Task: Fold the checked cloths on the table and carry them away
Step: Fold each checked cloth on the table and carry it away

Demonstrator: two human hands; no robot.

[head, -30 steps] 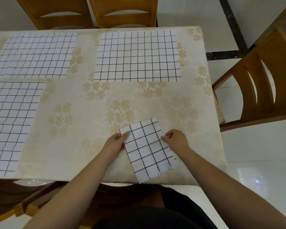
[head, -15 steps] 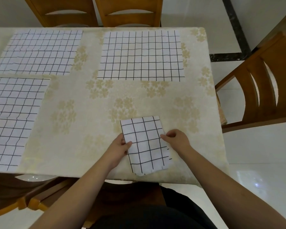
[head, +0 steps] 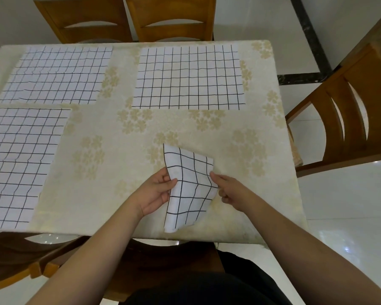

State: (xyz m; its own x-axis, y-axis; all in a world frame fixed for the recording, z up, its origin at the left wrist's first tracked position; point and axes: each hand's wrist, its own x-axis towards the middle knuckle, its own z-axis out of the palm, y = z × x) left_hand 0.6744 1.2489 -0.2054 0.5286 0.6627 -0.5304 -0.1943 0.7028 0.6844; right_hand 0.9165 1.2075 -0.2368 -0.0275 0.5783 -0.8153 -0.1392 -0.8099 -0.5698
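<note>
Cloth (head: 188,190) hangs between our hands, long axis near-far; left hand (head: 156,192) and right hand (head: 227,190) pinch its side edges.

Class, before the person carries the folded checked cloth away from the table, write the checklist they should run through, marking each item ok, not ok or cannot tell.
1. Left hand grips the folded cloth: ok.
2. Right hand pinches its right edge: ok.
3. Cloth folded small: ok.
4. Fold layers lying square: cannot tell, the cloth is bent upward.
5. All cloths folded: not ok; the far-left cloth, far-right cloth and near-left cloth lie flat on the table.
</note>
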